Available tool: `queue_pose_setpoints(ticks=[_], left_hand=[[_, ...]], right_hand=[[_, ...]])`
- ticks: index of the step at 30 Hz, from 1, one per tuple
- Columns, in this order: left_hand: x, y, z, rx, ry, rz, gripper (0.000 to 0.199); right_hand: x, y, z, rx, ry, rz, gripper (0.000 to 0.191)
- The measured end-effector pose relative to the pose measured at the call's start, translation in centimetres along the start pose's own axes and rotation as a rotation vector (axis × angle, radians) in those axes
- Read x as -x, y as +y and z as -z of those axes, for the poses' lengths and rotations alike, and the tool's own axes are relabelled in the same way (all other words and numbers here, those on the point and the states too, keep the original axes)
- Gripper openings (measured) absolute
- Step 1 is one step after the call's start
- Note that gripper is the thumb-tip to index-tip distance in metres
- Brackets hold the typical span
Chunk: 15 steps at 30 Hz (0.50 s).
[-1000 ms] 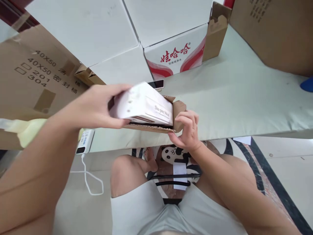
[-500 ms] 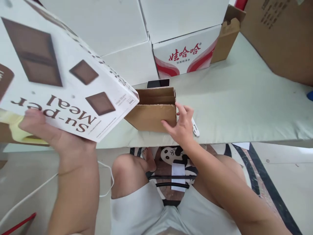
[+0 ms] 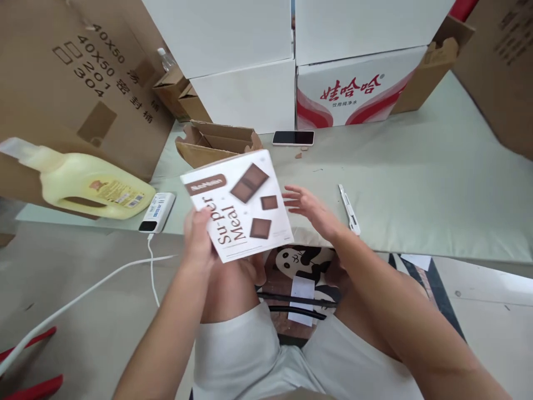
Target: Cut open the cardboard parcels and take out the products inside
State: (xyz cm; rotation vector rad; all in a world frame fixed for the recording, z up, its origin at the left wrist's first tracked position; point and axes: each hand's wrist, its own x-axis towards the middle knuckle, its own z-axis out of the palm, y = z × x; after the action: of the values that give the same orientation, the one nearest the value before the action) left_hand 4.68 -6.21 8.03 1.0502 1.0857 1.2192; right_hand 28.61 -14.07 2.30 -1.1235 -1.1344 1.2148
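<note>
My left hand [image 3: 199, 236] grips the left side of a white "Su-per Meal" box [image 3: 258, 183] printed with chocolate squares. The carton is tilted above the table's front edge, its printed face toward me. My right hand [image 3: 310, 210] is off the box's right side, fingers stretched out and holding nothing. Behind the white box stands an open brown cardboard box [image 3: 220, 139], its lower front covered by it. A white utility knife [image 3: 348, 210] lies to the right of my right hand.
A phone [image 3: 293, 138] lies before stacked white cartons [image 3: 245, 100], with small cardboard scraps [image 3: 298, 156] nearby. On the left are a pale yellow jug [image 3: 95, 186] lying on its side, a white power bank [image 3: 157, 212] with a cable, and a large brown carton [image 3: 83, 72].
The white box has turned and come down to the front middle in my left hand. My right hand has let go of the brown cardboard box, which now stands farther back and left.
</note>
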Motion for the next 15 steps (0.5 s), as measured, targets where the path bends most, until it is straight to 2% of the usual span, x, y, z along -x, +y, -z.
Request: queue_pose_setpoints(ticks=[2, 4, 5, 7, 9, 11, 13, 15], left_hand=[[0.7, -1.8, -0.8, -0.042, -0.087, 0.107, 0.054], [1.3, -3.6, -2.2, -0.096, -0.249, 0.153, 0.058], [1.4, -4.6, -3.2, -0.132, -0.354, 0.166, 0.059], [1.2, -6.3, -5.5, -0.209, -0.554, 0.218, 0.059], [0.4, -7.6, -8.4, -0.277, -0.676, 0.308, 0.056], [-0.9, -8.2, -11.5, -0.258, -0.676, 0.323, 0.047], [-2.3, -8.2, -14.3, -0.187, -0.600, 0.230, 0.042], [-3.5, -7.8, -16.2, -0.132, -0.579, 0.135, 0.045]], right_hand=[[2.2, -0.4, 0.3, 0.002, -0.088, 0.010, 0.089], [4.0, -0.3, 0.7, 0.074, -0.042, 0.028, 0.097], [4.5, -0.2, 1.1, 0.107, 0.037, 0.030, 0.097], [4.9, 0.2, 2.2, 0.138, 0.278, 0.012, 0.095], [4.2, 0.4, 4.0, 0.133, 0.544, -0.012, 0.094], [2.8, 0.3, 6.0, 0.112, 0.715, 0.001, 0.092], [1.3, 0.0, 7.5, 0.067, 0.745, 0.035, 0.092], [0.0, -0.5, 8.1, 0.038, 0.722, 0.072, 0.091]])
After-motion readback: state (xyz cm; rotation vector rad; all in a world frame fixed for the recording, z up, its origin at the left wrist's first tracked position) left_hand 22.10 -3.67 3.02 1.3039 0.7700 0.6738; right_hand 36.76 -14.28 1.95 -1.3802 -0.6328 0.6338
